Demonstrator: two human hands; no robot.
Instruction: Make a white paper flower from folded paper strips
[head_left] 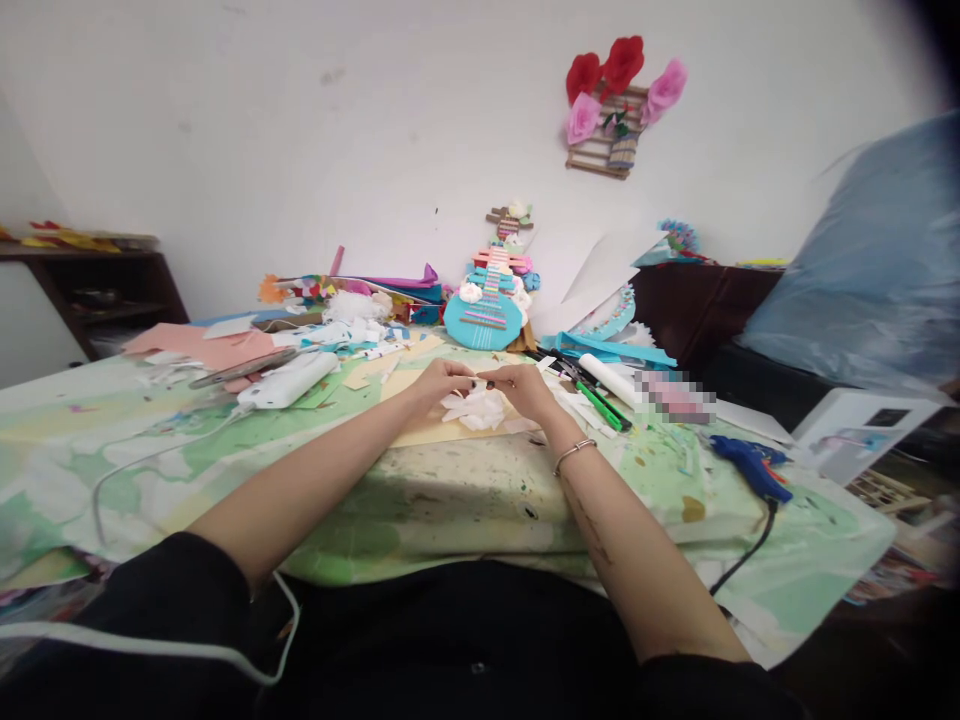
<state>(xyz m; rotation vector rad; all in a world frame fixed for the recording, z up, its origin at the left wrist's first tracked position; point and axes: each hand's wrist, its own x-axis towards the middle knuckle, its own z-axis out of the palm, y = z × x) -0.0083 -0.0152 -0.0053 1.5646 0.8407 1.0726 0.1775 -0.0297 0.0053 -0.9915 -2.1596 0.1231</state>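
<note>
My left hand (442,382) and my right hand (519,387) meet fingertip to fingertip above the middle of the table. Both are closed in a pinch; whatever lies between the fingers is too small to make out. Just beneath them is a loose pile of white paper pieces (477,410). The pile rests on a pale yellow sheet (420,430). Behind my hands a blue paper guitar (484,322) with coloured strips and white flowers leans near the wall.
A green cutter (600,405) lies right of my hands, near a white roll (609,378). Farther right sits a blue glue gun (754,468) with a black cord. On the left are a white power strip (289,382), pink paper (202,348) and white scraps. A green-patterned cloth (300,470) covers the table.
</note>
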